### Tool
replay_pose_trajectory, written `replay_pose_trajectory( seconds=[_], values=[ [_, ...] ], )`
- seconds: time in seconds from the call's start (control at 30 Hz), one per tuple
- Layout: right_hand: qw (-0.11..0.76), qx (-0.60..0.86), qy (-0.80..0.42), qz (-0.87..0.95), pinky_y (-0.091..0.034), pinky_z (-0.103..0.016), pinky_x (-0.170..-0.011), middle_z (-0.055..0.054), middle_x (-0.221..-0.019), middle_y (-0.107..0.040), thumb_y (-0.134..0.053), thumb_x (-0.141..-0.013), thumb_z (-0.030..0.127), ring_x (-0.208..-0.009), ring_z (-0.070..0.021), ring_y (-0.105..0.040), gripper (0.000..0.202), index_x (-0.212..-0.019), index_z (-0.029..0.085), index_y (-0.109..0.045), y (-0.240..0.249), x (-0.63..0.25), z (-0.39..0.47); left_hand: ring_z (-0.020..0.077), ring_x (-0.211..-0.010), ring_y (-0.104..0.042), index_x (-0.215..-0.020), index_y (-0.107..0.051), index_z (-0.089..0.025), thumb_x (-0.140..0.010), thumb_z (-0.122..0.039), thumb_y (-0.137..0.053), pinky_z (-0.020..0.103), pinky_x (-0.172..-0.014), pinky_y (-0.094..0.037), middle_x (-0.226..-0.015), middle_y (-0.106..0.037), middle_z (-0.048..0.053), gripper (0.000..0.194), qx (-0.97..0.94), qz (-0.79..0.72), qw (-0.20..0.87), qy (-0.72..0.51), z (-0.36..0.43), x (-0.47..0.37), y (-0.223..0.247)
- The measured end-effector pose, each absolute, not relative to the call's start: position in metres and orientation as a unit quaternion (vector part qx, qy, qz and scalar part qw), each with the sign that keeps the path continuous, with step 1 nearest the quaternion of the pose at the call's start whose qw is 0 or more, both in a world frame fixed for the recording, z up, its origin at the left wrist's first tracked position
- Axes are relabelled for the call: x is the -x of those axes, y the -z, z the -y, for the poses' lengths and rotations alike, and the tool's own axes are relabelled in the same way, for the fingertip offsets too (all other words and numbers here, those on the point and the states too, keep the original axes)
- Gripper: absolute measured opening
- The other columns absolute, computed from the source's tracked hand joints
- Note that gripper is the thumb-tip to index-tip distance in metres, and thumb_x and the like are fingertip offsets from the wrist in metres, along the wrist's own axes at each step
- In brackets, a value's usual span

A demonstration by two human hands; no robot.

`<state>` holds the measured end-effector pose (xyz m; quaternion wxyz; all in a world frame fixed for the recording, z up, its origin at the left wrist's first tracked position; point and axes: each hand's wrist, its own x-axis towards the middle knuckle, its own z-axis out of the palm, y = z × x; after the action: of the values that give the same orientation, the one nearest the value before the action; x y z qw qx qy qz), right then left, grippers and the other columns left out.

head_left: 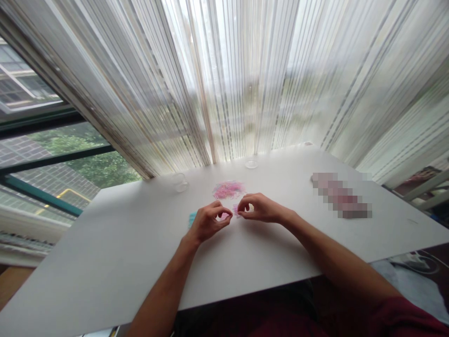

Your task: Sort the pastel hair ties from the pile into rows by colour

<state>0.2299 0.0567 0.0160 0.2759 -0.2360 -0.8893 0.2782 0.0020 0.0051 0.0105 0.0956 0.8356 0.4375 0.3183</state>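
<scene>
Both hands are over the middle of the white table (133, 252), close together and raised in pinches. On my left hand (209, 222), thumb and index finger are pressed together; what is between them, if anything, is too small to see. A narrow gap away, my right hand (258, 208) pinches the same way, its held thing also unclear. Just beyond them lies a loose heap of thin pink and pale strands (228, 189). A turquoise patch (191, 218) shows beside my left hand, partly covered by it. Some pink bits (235, 210) lie between and behind my fingers.
Two clear round dishes or lids stand at the back, one on the left (181, 185) and one near the centre (251, 163). A blurred-out reddish oblong object (342, 196) lies to the right. Sheer striped curtains (245, 93) hang along the table's far edge.
</scene>
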Motion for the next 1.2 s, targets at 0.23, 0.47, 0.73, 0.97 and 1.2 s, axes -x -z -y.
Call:
replay_pose_trajectory(
  seconds=[0.23, 0.47, 0.73, 0.97, 1.2],
  values=[
    [0.248, 0.267, -0.297, 0.883, -0.046, -0.022, -0.066, -0.001, -0.075, -0.068, -0.064, -0.078, 0.016, -0.068, -0.0118, -0.058, 0.009, -0.082, 0.016, -0.072, -0.024, -0.231, -0.053, 0.0074, -0.06, -0.05, -0.083, -0.073, -0.022, -0.081, -0.022, -0.065, 0.018, -0.058, -0.039, -0.069, -0.054, -0.002, 0.008, -0.833, -0.448, 0.087, -0.312, -0.004, -0.004, -0.01],
    [0.244, 0.276, -0.297, 0.881, -0.046, -0.022, -0.065, -0.002, -0.075, -0.068, -0.065, -0.079, 0.018, -0.068, -0.012, -0.058, 0.009, -0.084, 0.016, -0.072, -0.022, -0.234, -0.055, 0.0075, -0.06, -0.05, -0.084, -0.072, -0.022, -0.08, -0.024, -0.066, 0.018, -0.057, -0.039, -0.072, -0.055, -0.002, 0.008, -0.835, -0.449, 0.087, -0.307, -0.003, -0.004, -0.012],
    [0.22, 0.309, -0.263, 0.887, -0.044, -0.023, -0.064, -0.001, -0.074, -0.068, -0.064, -0.08, 0.018, -0.066, -0.0121, -0.058, 0.01, -0.083, 0.017, -0.074, -0.026, -0.239, -0.057, 0.008, -0.06, -0.05, -0.085, -0.073, -0.022, -0.082, -0.026, -0.065, 0.019, -0.058, -0.041, -0.071, -0.055, -0.002, 0.009, -0.83, -0.467, 0.066, -0.298, -0.004, 0.002, -0.015],
    [0.2, 0.307, -0.244, 0.898, -0.044, -0.024, -0.065, -0.004, -0.076, -0.069, -0.065, -0.082, 0.02, -0.068, -0.0134, -0.059, 0.011, -0.085, 0.016, -0.074, -0.03, -0.236, -0.052, 0.0075, -0.057, -0.052, -0.095, -0.073, -0.024, -0.084, -0.032, -0.066, 0.019, -0.055, -0.038, -0.073, -0.059, -0.001, 0.016, -0.841, -0.452, 0.016, -0.299, -0.002, -0.009, -0.008],
    [0.202, 0.3, -0.246, 0.899, -0.044, -0.024, -0.065, -0.004, -0.077, -0.07, -0.065, -0.083, 0.021, -0.068, -0.0135, -0.059, 0.011, -0.086, 0.017, -0.075, -0.031, -0.236, -0.053, 0.0074, -0.056, -0.052, -0.098, -0.073, -0.024, -0.086, -0.032, -0.063, 0.019, -0.054, -0.038, -0.075, -0.06, -0.001, 0.017, -0.841, -0.457, -0.003, -0.291, -0.002, -0.012, -0.005]
  ],
)
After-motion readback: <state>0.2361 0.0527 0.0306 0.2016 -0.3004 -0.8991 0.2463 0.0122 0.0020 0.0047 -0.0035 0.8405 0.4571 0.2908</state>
